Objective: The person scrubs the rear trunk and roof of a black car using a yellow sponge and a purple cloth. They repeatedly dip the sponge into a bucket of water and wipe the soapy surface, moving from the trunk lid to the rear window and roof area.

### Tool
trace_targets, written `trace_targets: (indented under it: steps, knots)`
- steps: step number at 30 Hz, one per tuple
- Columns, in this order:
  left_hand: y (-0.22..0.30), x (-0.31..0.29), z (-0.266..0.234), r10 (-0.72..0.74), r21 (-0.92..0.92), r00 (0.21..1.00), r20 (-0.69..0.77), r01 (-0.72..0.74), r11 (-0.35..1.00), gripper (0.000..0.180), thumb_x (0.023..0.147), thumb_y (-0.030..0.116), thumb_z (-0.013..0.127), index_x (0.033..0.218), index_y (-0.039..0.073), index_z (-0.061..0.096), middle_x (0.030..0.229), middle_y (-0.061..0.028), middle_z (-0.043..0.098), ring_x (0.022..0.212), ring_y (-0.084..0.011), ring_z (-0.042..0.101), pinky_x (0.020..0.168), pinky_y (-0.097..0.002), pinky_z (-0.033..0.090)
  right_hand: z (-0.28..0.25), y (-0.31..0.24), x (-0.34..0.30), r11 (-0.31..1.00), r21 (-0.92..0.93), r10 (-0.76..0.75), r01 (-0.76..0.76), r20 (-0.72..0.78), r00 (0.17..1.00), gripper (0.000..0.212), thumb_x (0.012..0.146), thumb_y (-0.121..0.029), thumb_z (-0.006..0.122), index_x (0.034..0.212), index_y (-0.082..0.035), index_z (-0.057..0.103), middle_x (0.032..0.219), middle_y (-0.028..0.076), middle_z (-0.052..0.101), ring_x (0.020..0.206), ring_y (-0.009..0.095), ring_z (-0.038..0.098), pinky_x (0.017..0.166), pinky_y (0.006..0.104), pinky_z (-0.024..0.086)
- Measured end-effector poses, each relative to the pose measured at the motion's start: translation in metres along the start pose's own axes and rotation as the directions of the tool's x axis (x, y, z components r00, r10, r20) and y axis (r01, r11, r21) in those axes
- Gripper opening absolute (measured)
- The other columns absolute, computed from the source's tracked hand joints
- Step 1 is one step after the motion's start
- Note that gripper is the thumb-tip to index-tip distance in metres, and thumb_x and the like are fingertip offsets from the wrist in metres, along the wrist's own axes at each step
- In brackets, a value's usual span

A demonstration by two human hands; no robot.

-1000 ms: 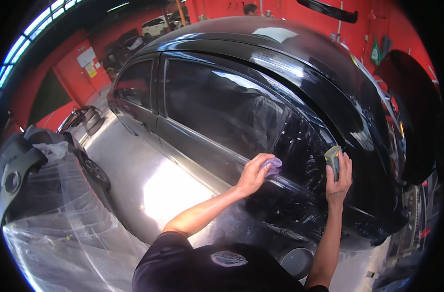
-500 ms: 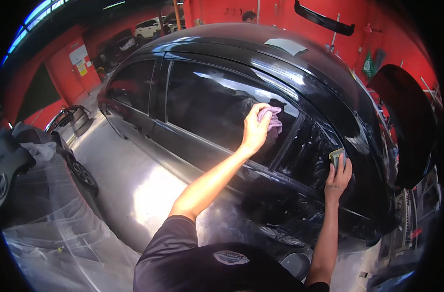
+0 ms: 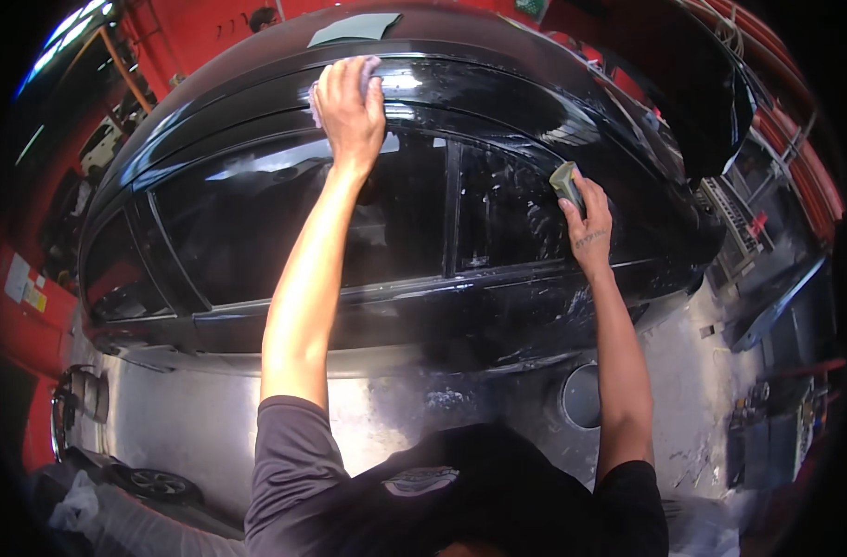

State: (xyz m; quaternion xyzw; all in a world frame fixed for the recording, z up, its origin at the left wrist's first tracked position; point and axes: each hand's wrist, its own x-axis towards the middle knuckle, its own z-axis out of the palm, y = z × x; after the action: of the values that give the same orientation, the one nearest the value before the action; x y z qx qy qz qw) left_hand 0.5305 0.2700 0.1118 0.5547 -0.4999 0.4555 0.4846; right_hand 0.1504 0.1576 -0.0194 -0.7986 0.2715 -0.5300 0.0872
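Note:
A black car (image 3: 256,332) fills the middle, side-on to me. My left hand (image 3: 351,121) reaches up to the roof edge above the side windows. Its fingers are closed round a crumpled pinkish-purple cloth (image 3: 316,104), which shows on both sides of the hand and appears to lie against the roof rail. Lower and to the right, my right hand (image 3: 591,223) grips a small greenish-yellow block (image 3: 563,175), like a sanding pad. That hand is beside the rear quarter window (image 3: 507,209), whose dark surface carries whitish smears. Whether the block touches the car, I cannot tell.
A grey-green sheet (image 3: 354,29) lies on the roof. On the floor near my right arm stands a round bucket (image 3: 581,397). A wheeled dark part (image 3: 154,481) and clear plastic sheeting (image 3: 84,506) are at lower left. Racks and parts (image 3: 734,223) crowd the right.
My view has swung rightward and closer to the car. My left hand with the cloth has gone from the side window up to the roof edge. The right hand still holds the block.

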Motion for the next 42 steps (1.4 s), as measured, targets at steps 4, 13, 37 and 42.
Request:
trace_targets:
  steps: [4,13,37,42]
  knots:
    - [0.030,-0.025,0.030,0.197,0.021,0.965,0.176,-0.203,0.979,0.036,0.094,0.014,0.071,0.130,0.018,0.073,0.143,-0.0119,0.063,0.143,-0.0403,0.049,0.120,-0.0651,0.035,-0.003,0.004,0.019,0.999,0.023,0.045,-0.044,-0.040,0.998,0.051,0.098,-0.015,0.072,0.148,-0.012,0.065,0.139,0.023,0.063,0.128,0.042,0.060,0.111,0.0465,0.046]
    - [-0.048,0.032,-0.018,0.210,-0.054,0.916,0.341,-0.204,0.977,0.034,0.097,0.007,0.069,0.130,0.012,0.073,0.136,-0.0144,0.067,0.132,-0.0381,0.060,0.112,-0.0484,0.049,0.055,-0.013,0.111,0.906,-0.406,-0.211,0.118,-0.191,0.959,0.057,0.096,-0.014,0.073,0.152,-0.016,0.063,0.140,0.021,0.061,0.124,0.039,0.059,0.103,0.0514,0.045]
    - [-0.129,0.077,-0.037,-0.237,-0.103,0.910,0.341,0.287,0.952,0.035,0.099,0.022,0.072,0.127,0.000,0.071,0.111,-0.0233,0.079,0.106,-0.0342,0.078,0.091,-0.0403,0.060,0.156,-0.150,0.198,0.781,-0.034,-0.614,0.624,0.145,0.776,0.053,0.093,-0.015,0.076,0.145,-0.018,0.065,0.132,0.019,0.066,0.119,0.035,0.064,0.098,0.0466,0.049]
    - [-0.110,0.080,-0.029,-0.294,0.054,0.899,0.325,0.292,0.955,0.036,0.098,0.027,0.071,0.127,0.006,0.073,0.112,-0.0194,0.080,0.103,-0.0331,0.078,0.092,-0.0405,0.058,0.023,-0.005,0.163,0.905,-0.206,-0.354,0.371,0.113,0.928,0.056,0.094,-0.012,0.072,0.150,-0.017,0.065,0.133,0.023,0.066,0.119,0.040,0.065,0.102,0.0509,0.048]
